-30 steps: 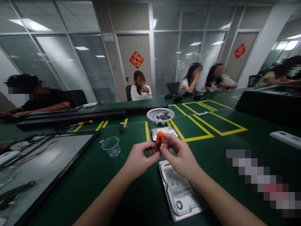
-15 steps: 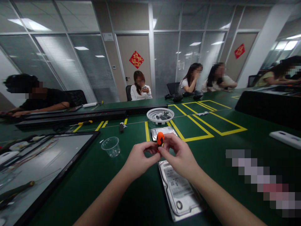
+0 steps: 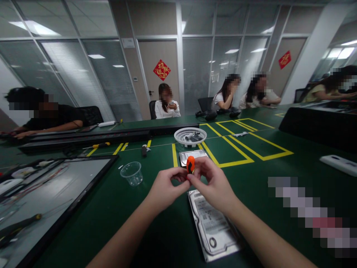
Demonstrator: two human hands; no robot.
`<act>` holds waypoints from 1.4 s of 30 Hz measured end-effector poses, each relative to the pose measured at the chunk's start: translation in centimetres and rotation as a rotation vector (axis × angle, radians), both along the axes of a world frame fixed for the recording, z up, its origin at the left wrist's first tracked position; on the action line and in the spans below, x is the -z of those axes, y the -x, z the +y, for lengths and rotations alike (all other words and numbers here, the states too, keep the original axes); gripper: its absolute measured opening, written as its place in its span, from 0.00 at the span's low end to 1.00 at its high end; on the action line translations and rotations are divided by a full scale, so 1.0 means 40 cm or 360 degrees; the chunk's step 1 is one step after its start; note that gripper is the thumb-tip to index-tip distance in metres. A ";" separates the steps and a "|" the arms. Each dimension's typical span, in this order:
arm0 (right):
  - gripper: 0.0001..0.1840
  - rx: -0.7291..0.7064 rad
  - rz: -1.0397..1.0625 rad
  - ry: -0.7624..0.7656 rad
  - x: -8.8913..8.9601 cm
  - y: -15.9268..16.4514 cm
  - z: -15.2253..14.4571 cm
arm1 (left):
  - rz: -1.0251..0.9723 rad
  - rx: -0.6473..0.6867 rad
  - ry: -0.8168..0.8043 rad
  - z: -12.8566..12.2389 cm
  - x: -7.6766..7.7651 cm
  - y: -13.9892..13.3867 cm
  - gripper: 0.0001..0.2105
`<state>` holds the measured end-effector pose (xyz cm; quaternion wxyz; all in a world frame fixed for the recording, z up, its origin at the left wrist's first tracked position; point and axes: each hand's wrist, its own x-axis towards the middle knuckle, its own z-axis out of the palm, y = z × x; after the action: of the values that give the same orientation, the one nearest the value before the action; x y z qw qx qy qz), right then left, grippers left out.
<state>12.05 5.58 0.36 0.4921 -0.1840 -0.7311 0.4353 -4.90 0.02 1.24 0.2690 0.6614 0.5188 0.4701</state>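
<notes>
Both my hands meet above the green table, fingertips together around a small orange-handled tool [image 3: 190, 163]. My right hand [image 3: 213, 184] pinches the orange handle from the right. My left hand [image 3: 164, 190] holds the tool's lower end, which is hidden by the fingers. Right below my hands lies a silver hard drive [image 3: 212, 225], label side up. A second silver drive [image 3: 192, 155] lies just beyond my fingers.
A clear plastic cup [image 3: 132, 173] stands left of my hands. A white round basket [image 3: 190, 136] holding small parts sits farther back. A large black-framed panel [image 3: 50, 193] fills the left side. Several people sit around the table's far edge. Yellow tape boxes mark the table.
The orange tool has turned slightly between my fingers and shifted a touch. My hands stay in the same place above the drive.
</notes>
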 end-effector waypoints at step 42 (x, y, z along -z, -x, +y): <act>0.20 0.0033 -0.0006 0.0003 0.000 -0.001 -0.003 | 0.0031 0.0014 -0.0070 0.002 0.002 0.002 0.05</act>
<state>12.09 5.45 0.36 0.4951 -0.1927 -0.7297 0.4305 -4.99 0.10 1.17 0.2515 0.6740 0.5080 0.4737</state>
